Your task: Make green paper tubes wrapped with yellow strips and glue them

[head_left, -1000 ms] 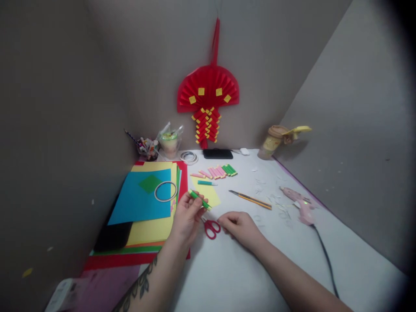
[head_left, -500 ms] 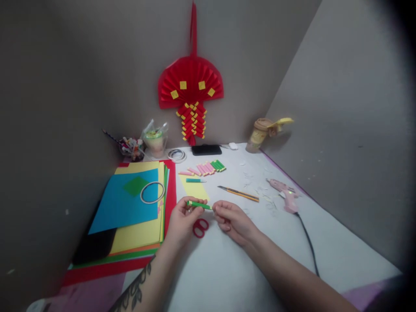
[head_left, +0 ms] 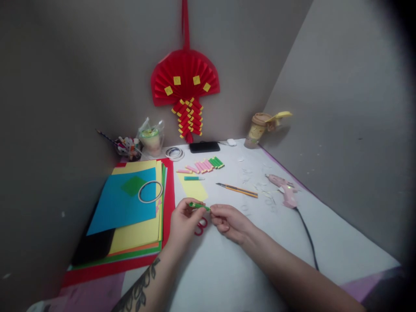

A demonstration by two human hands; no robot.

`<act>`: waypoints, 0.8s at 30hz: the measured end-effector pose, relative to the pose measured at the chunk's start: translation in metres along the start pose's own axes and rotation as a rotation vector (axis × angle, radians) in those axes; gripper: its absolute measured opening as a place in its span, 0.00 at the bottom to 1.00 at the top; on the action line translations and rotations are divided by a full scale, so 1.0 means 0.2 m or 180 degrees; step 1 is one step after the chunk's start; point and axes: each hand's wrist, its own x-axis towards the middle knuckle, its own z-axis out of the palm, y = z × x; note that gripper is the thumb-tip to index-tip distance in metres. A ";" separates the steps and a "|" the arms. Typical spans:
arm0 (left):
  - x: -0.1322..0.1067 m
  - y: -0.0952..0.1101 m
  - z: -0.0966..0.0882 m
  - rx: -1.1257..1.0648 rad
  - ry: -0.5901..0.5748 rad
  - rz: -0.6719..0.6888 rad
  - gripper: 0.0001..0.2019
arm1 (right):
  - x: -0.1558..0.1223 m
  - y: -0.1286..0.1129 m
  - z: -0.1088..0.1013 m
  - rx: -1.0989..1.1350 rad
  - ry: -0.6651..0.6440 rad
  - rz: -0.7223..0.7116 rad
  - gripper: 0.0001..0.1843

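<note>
Between thumb and fingers, my left hand (head_left: 183, 219) holds a green paper roll (head_left: 199, 206) with a yellow band near its hollow left end. My right hand (head_left: 231, 223) is closed, thumb and forefinger pinching at the right end of that roll; whether a strip lies between them is too small to tell. Red-handled scissors (head_left: 202, 226) lie beneath, partly hidden by my left hand. Beyond my hands are a yellow paper sheet (head_left: 194, 187), a teal-capped tube (head_left: 193, 178), pink paper rolls (head_left: 204, 166), green paper rolls (head_left: 216, 162) and a craft knife (head_left: 237, 190).
Left: stacked coloured paper (head_left: 136, 238) with a tape ring (head_left: 150, 192) on top. Right: a pink glue gun (head_left: 286, 190) with its cord. At the back stand a phone (head_left: 204, 147), tape rolls (head_left: 174, 153), a cup (head_left: 256, 131) and a pen holder (head_left: 128, 148). A red paper fan (head_left: 186, 78) hangs on the wall.
The green roll has turned a little in my fingers, its hollow left end showing more. My right fingertips sit closer to my left thumb. The whole view has shifted slightly.
</note>
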 end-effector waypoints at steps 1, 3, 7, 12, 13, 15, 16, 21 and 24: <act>0.00 0.00 0.00 0.0036 -0.0011 0.0019 0.09 | 0.00 0.00 0.00 0.0009 0.0013 0.0002 0.14; -0.01 0.01 0.01 0.0079 -0.0015 0.0058 0.08 | 0.00 0.00 0.00 -0.0015 0.0044 -0.0026 0.14; -0.02 0.02 0.02 0.0025 0.0013 0.0008 0.08 | 0.00 0.01 0.02 -0.0101 0.0133 -0.0110 0.15; -0.02 0.01 0.02 -0.0023 0.0006 -0.0200 0.10 | 0.00 0.01 0.04 -0.0113 0.0146 -0.0289 0.17; -0.02 0.01 0.02 -0.0041 -0.0007 -0.0234 0.11 | 0.00 0.02 0.04 -0.0109 0.0123 -0.0332 0.17; -0.02 0.00 0.03 -0.0104 -0.0029 -0.0299 0.14 | 0.00 0.02 0.05 -0.0089 0.0074 -0.0385 0.17; -0.02 0.00 0.03 -0.0139 -0.0041 -0.0331 0.15 | -0.01 0.02 0.05 -0.0079 0.0048 -0.0389 0.17; -0.02 -0.02 0.01 -0.0062 -0.0133 -0.0287 0.12 | -0.02 0.01 0.04 -0.0076 -0.0068 -0.0312 0.17; 0.00 -0.04 -0.01 -0.0230 0.0034 -0.0121 0.10 | -0.02 0.01 0.03 -0.0188 -0.0073 -0.0306 0.17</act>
